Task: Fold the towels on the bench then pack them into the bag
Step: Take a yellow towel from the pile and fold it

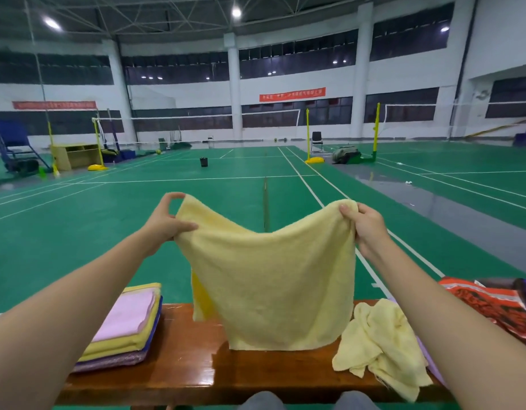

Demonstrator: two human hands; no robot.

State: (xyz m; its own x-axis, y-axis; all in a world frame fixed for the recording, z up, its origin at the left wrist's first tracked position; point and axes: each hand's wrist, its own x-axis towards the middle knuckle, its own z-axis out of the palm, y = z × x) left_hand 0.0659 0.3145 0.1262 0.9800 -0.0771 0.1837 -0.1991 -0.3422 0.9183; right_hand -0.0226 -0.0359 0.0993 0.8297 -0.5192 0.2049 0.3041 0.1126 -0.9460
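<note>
Pinched yellow towel (270,276) by both top corners with left hand (164,220) and right hand (365,226); held up over bench (196,371) to hang flat, evidently for folding.

Both bare forearms (93,291) enter from 8 and 4 o'clock, stretched forward and spread apart. The left grip (167,217), at 9 o'clock, and the right grip (367,227), at 3 o'clock, each pinch a top corner of the yellow towel (270,276).
</note>
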